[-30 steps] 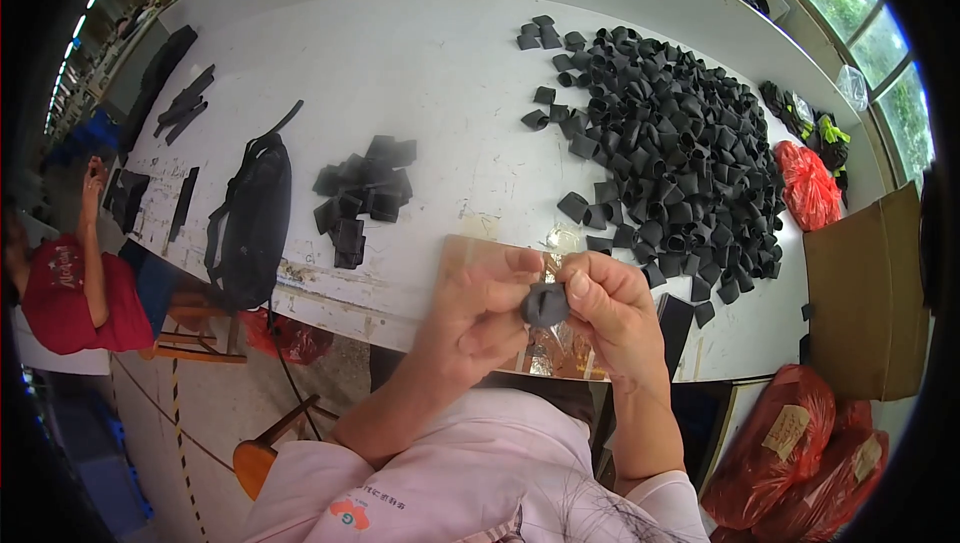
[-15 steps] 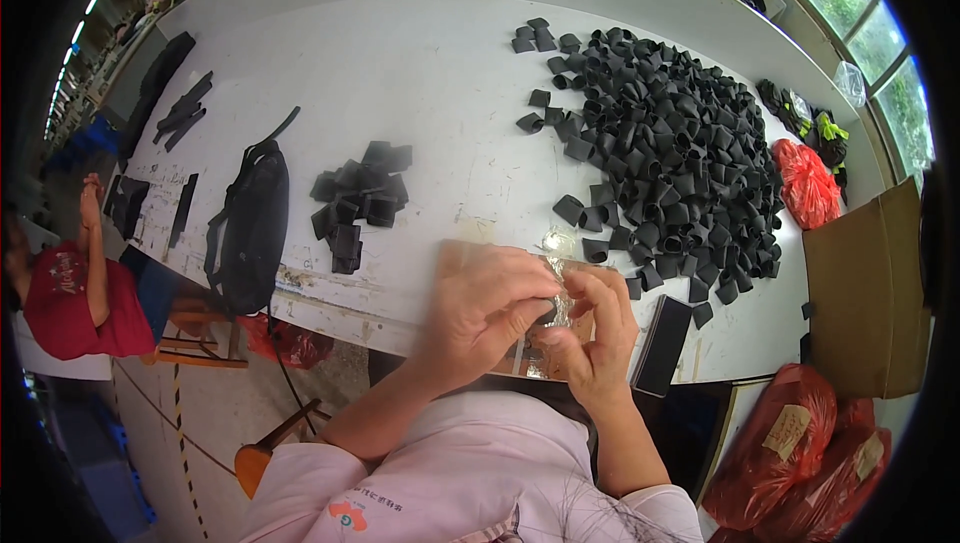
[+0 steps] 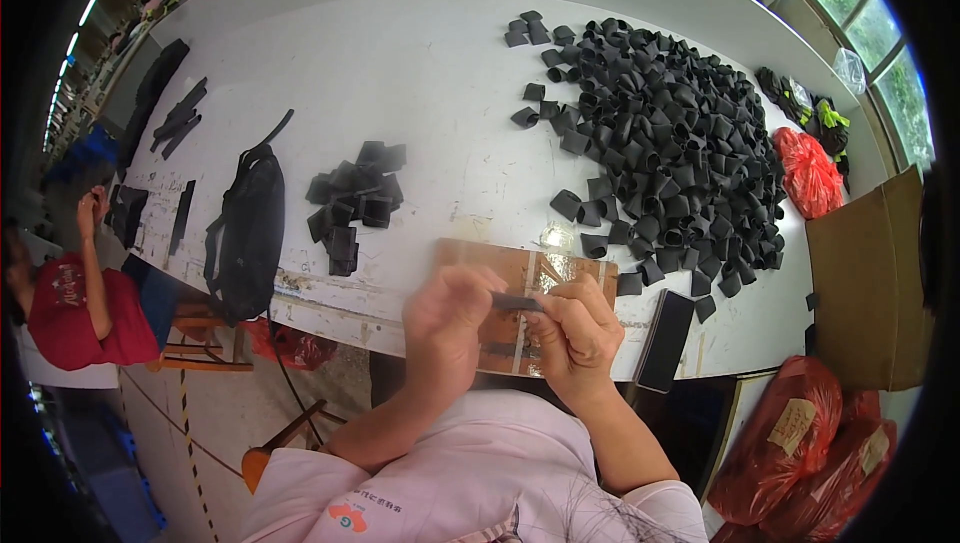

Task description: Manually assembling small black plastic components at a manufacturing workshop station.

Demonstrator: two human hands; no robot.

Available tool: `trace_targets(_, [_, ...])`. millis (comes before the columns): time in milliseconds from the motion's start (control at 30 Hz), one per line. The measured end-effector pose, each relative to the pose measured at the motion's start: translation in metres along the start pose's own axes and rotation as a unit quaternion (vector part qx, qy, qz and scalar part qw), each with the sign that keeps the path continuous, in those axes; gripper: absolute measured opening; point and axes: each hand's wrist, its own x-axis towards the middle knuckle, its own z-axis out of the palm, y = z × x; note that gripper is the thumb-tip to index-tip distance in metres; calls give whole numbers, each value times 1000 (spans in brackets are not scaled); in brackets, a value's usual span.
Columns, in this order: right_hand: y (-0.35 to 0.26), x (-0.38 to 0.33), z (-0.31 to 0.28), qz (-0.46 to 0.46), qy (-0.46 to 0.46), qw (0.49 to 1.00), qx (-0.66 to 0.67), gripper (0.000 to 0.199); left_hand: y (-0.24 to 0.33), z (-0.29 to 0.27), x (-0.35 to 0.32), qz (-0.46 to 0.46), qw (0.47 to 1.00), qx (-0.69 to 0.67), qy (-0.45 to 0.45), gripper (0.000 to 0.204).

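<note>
A small flat black fabric piece (image 3: 515, 302) is stretched between my two hands above a brown board (image 3: 590, 275) banded with clear tape. My right hand (image 3: 577, 335) pinches its right end between thumb and fingers. My left hand (image 3: 447, 318), smeared by motion, is closed at the piece's left end. Right of the board spreads a large heap of short black fabric loops (image 3: 660, 143). A smaller pile of flat black pieces (image 3: 355, 193) lies to the left.
A black oblong box or case (image 3: 664, 341) rests by the table's front edge. Farther left are a black bag (image 3: 250, 228) and several black strips (image 3: 180, 118). Red plastic bags (image 3: 775, 443) and a cardboard box (image 3: 865, 278) stand right. A person in red (image 3: 85, 308) sits left.
My hands have moved apart, the left one leftward, uncovering more of the board. The black piece, mostly hidden before, now shows between them. The person in red has shifted their hands.
</note>
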Motion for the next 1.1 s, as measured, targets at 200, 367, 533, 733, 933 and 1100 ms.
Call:
trace_targets(200, [-4, 2, 2, -16, 8, 999, -42, 16, -4, -3, 2, 7, 1000, 11, -7, 10])
trace_targets(367, [-12, 5, -9, 119, 11, 985, 125, 7, 7, 4, 2, -54, 994, 63, -72, 19])
trace_targets(533, [-15, -1, -5, 263, 59, 909, 317, 8, 10, 11, -2, -42, 987, 108, -110, 21])
trace_targets(733, [-16, 1, 2, 302, 67, 876, 369, 14, 15, 13, 0, -66, 995, 21, -66, 15])
trace_targets(933, [19, 48, -36, 332, 162, 786, 496, 29, -9, -38, 8, 42, 951, 288, 104, 9])
trace_targets(1100, [42, -8, -24, 390, 111, 845, 348, 27, -22, -165, 33, 152, 637, 692, 304, 42])
